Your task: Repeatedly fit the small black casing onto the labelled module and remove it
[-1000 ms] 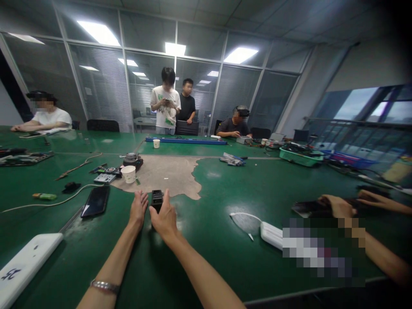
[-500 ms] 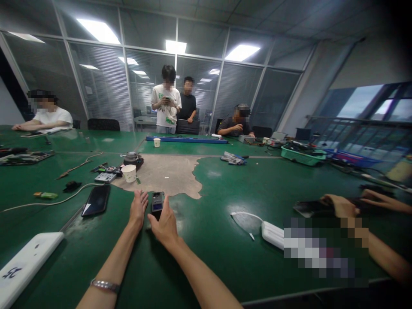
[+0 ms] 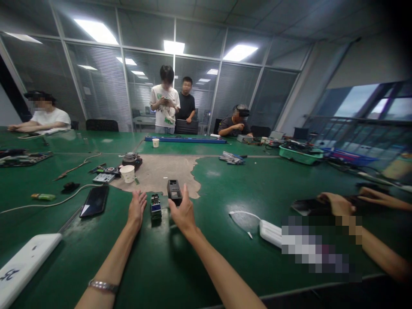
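Note:
My right hand [image 3: 184, 212] grips a dark hollow casing [image 3: 174, 192] between thumb and fingers, tilted above the green table. To its left, a small module with a blue part and exposed circuitry [image 3: 156, 207] stands on the table, touched by neither hand. My left hand [image 3: 137, 210] rests beside this module on its left side, fingers extended and holding nothing. A black phone [image 3: 94, 201] lies further left of my left hand.
A paper cup [image 3: 128, 174] and loose electronic parts stand on a brown patch [image 3: 161, 167]. At right, a co-worker's hands [image 3: 341, 204] are near a white power strip [image 3: 272, 233]. A white case [image 3: 28, 266] lies front left; gloves [image 3: 231, 158] lie farther back.
The dark casing has come off the module and moved right with my right hand. The module with the blue part now stands uncovered. My left hand has barely moved.

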`<state>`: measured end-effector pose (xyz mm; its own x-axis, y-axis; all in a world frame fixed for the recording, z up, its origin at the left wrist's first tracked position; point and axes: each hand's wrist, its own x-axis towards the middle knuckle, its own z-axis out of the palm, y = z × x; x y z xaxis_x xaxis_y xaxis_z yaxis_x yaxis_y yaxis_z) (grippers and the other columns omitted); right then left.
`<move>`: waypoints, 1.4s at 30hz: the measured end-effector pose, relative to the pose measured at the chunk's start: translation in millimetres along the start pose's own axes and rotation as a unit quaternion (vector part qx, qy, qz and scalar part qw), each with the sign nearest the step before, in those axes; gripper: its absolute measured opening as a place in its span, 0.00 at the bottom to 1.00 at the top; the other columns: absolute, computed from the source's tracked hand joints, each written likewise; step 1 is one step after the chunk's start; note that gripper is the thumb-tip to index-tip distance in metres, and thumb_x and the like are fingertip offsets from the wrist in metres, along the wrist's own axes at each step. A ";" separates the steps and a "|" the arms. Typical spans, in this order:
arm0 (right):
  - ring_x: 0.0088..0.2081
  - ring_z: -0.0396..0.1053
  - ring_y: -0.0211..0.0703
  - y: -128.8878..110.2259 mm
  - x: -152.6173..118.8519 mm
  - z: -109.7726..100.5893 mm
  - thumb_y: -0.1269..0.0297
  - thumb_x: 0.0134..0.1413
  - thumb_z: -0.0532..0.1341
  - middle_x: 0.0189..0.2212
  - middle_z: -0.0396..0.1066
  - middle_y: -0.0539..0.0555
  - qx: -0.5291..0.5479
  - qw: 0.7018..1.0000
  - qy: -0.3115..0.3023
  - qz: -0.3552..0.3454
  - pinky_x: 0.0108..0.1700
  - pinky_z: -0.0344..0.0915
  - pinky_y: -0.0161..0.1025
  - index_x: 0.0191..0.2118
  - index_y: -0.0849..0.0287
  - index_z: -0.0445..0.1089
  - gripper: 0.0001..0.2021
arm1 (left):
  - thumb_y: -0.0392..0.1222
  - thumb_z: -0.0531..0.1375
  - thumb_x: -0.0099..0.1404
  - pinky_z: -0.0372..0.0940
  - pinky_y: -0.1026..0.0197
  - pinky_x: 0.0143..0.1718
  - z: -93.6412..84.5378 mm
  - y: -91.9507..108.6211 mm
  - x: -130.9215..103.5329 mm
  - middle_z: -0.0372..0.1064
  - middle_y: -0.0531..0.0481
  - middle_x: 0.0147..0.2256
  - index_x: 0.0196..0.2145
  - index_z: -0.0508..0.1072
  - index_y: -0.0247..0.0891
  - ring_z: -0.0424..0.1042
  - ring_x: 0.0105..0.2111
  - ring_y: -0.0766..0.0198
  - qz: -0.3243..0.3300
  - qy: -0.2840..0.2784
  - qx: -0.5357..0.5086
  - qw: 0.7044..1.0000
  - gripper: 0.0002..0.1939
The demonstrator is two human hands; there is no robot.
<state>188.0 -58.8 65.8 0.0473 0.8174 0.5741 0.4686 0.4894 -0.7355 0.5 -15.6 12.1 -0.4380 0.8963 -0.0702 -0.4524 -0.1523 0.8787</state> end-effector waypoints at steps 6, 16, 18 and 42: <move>0.54 0.63 0.51 40.4 -12.5 -22.7 0.65 0.51 0.60 0.55 0.61 0.66 -0.063 0.997 -0.009 0.039 0.53 0.61 0.45 0.65 0.67 0.35 0.42 | 0.61 0.46 0.64 0.54 0.56 0.55 0.7 1.3 -0.4 0.59 0.34 0.55 0.59 0.57 0.34 0.61 0.55 0.58 0.000 -0.002 0.001 1.000 0.34; 0.54 0.62 0.55 56.2 -28.4 -18.2 0.61 0.48 0.63 0.52 0.64 0.67 -0.105 0.993 -0.039 0.049 0.52 0.61 0.47 0.64 0.68 0.39 0.43 | 0.61 0.45 0.64 0.54 0.55 0.55 1.1 1.3 0.1 0.59 0.35 0.55 0.58 0.58 0.35 0.62 0.54 0.58 -0.004 0.001 0.004 1.000 0.34; 0.55 0.61 0.56 57.9 -29.5 -19.1 0.59 0.48 0.63 0.53 0.62 0.67 -0.108 0.992 -0.031 0.052 0.53 0.60 0.48 0.64 0.69 0.38 0.44 | 0.61 0.45 0.64 0.54 0.55 0.55 1.0 0.8 0.4 0.60 0.35 0.55 0.58 0.58 0.35 0.62 0.54 0.59 -0.004 0.002 0.004 1.000 0.34; 0.49 0.67 0.55 -21.2 -4.5 47.4 0.61 0.49 0.61 0.48 0.67 0.66 -0.034 0.995 -0.084 0.035 0.48 0.64 0.45 0.64 0.70 0.37 0.43 | 0.62 0.45 0.63 0.55 0.56 0.55 1.7 4.8 -4.4 0.59 0.34 0.55 0.58 0.57 0.34 0.62 0.54 0.58 -0.004 -0.001 0.002 1.000 0.35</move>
<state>136.0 -58.4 61.8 -0.0644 0.8909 0.4496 0.5280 0.4128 -0.7422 1.6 -19.5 17.4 -0.4331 0.8982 -0.0755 -0.4527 -0.1443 0.8799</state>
